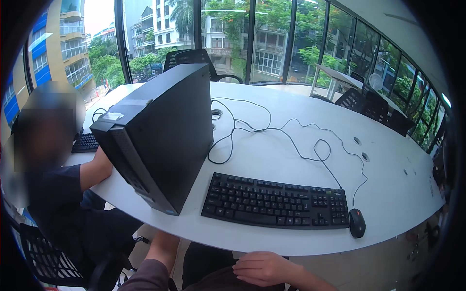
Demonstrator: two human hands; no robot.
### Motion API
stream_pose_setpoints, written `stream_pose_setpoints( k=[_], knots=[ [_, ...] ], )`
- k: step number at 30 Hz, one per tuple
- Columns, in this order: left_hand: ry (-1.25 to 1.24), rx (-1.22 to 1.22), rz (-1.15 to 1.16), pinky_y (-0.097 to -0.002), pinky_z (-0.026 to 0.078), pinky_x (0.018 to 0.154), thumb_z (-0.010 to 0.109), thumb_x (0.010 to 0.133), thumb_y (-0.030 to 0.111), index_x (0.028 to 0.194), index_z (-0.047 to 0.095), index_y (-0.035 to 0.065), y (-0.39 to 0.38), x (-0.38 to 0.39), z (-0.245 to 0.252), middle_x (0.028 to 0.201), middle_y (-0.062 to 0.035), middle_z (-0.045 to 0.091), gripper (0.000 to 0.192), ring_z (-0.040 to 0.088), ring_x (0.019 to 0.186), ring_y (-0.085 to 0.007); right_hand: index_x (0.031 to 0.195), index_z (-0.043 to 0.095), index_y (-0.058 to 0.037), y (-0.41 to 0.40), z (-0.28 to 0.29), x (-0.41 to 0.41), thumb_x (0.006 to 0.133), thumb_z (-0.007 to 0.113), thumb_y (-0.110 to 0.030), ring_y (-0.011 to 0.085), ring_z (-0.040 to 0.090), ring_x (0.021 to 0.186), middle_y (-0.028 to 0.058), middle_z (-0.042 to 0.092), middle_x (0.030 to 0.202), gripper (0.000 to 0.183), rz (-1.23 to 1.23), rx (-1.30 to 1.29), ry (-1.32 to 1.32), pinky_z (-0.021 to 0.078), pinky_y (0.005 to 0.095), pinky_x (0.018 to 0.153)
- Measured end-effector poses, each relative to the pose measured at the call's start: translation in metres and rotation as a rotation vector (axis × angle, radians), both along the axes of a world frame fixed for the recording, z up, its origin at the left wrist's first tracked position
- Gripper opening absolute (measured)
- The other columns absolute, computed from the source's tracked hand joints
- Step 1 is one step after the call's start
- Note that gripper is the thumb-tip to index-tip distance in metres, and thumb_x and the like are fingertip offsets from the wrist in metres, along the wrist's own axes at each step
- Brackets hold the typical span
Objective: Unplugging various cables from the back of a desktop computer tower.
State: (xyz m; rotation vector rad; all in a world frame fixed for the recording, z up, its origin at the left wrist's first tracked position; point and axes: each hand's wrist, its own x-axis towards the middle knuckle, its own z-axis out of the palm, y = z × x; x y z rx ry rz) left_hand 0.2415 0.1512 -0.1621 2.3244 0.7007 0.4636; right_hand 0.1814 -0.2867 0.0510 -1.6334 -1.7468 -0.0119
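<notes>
A black computer keyboard (276, 202) lies on the white table (269, 242) before me, with a black mouse (357, 223) beside its right end. To the keyboard's left stands a black desktop computer tower (171, 134) on the tabletop. My right hand (267, 268) rests near my lap, just below the table edge, fingers together and apparently holding nothing. My left forearm reaches under the table edge, below the tower; the left hand itself is hidden there.
A co-worker (54, 174) sits at the left, one arm on the table near another keyboard (85, 143). Thin black cables (267, 128) loop behind my keyboard. Office chairs (193, 60) stand beyond the table. Cable holes (365, 156) pierce the tabletop.
</notes>
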Motion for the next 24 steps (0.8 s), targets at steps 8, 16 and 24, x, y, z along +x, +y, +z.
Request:
stream_pose_setpoints(
  k=[8, 16, 24],
  knots=[
    [-0.004, -0.008, 0.025, -0.0519, 0.054, 0.087, 0.055, 0.102, 0.029, 0.124, 0.064, 0.0050, -0.017, -0.018, -0.002, 0.108, -0.0189, 0.069, 0.033, 0.069, 0.099, -0.0396, 0.091, 0.074, 0.0024, -0.013, 0.018, 0.017, 0.085, 0.073, -0.010, 0.0312, 0.070, 0.079, 0.0178, 0.074, 0.097, 0.013, -0.101, 0.499, 0.011, 0.0572, 0.0415, 0.068],
    [0.030, -0.011, 0.042, -0.0509, 0.054, 0.086, 0.057, 0.102, 0.029, 0.124, 0.064, 0.0053, -0.029, -0.021, -0.006, 0.107, -0.0181, 0.070, 0.033, 0.069, 0.098, -0.0385, 0.083, 0.070, 0.0052, -0.006, 0.013, 0.030, 0.086, 0.069, -0.008, 0.0290, 0.067, 0.064, 0.0202, 0.072, 0.084, 0.013, -0.381, 0.696, -0.002, 0.0505, 0.0385, 0.053],
    [0.035, -0.031, 0.064, -0.0498, 0.055, 0.085, 0.058, 0.101, 0.028, 0.123, 0.064, 0.0057, -0.032, -0.026, -0.008, 0.106, -0.0172, 0.070, 0.032, 0.069, 0.097, -0.0374, 0.081, 0.069, 0.0034, -0.008, 0.009, 0.031, 0.082, 0.072, -0.007, 0.0283, 0.067, 0.063, 0.0195, 0.071, 0.084, 0.011, -0.437, 0.697, 0.159, 0.0487, 0.0369, 0.052]
  ],
)
